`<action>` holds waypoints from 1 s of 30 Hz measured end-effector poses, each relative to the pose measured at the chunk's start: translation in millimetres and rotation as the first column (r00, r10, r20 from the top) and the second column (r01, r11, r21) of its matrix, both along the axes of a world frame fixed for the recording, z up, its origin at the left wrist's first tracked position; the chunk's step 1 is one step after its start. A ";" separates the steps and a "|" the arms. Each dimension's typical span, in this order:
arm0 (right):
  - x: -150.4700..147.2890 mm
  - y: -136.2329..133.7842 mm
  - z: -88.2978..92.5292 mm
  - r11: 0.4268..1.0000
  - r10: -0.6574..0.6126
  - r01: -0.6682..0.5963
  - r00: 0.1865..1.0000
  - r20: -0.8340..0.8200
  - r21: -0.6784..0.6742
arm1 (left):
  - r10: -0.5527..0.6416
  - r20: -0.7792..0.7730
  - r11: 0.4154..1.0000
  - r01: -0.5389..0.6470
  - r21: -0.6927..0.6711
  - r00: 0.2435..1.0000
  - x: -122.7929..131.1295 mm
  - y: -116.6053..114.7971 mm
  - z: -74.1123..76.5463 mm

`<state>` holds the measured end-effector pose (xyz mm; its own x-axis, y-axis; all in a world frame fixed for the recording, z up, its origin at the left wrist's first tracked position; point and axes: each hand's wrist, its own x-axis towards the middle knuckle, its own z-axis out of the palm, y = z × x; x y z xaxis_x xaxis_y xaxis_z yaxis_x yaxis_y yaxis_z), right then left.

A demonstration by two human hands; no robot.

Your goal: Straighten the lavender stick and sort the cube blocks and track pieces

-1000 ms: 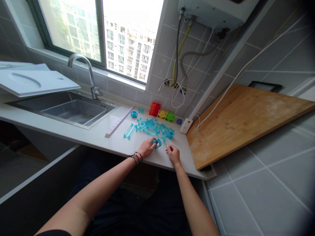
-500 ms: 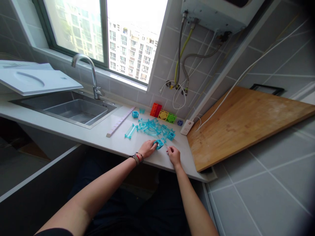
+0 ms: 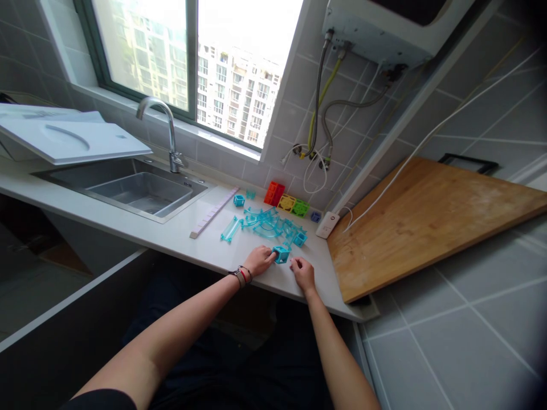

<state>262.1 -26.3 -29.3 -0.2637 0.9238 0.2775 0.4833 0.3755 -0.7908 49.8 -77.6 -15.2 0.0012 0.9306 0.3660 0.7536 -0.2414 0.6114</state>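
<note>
My left hand (image 3: 261, 261) is closed on a blue open-frame cube (image 3: 281, 254), gripping its left side just above the counter. To the right of the cube is my right hand (image 3: 302, 272), its fingertips pinched together and close to the cube; whatever they hold is too small to make out. Behind the hands lies a heap of translucent blue plastic pieces (image 3: 262, 222), some curved, some straight. Another blue cube (image 3: 299, 238) sits at the heap's right edge, and one more blue cube (image 3: 239, 200) stands behind it on the left.
Red (image 3: 274, 193), yellow (image 3: 286, 203) and green blocks (image 3: 301, 208) line the back wall. A pale strip (image 3: 215, 212) lies beside the sink (image 3: 164, 209). On the right, a white power strip (image 3: 327, 225) stands by a leaning wooden board (image 3: 410, 228).
The blue cube in my left hand has turned, showing a different face. My right hand stays pinched beside it. The whole view has shifted slightly.
</note>
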 end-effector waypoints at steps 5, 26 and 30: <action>-0.5 -4.0 3.8 1.000 0.015 -0.015 1.000 0.024 0.003 | -0.026 -0.035 1.000 0.026 0.005 0.999 0.9 -2.8 1.6; -15.7 -21.7 12.6 0.970 0.212 -0.221 0.973 0.092 0.099 | 0.058 -0.046 0.998 -0.058 0.013 0.997 3.9 -11.1 0.4; -16.5 -20.4 8.1 0.978 0.171 -0.177 0.983 0.065 0.110 | 0.052 -0.045 0.999 -0.052 0.015 0.998 3.9 -11.6 1.3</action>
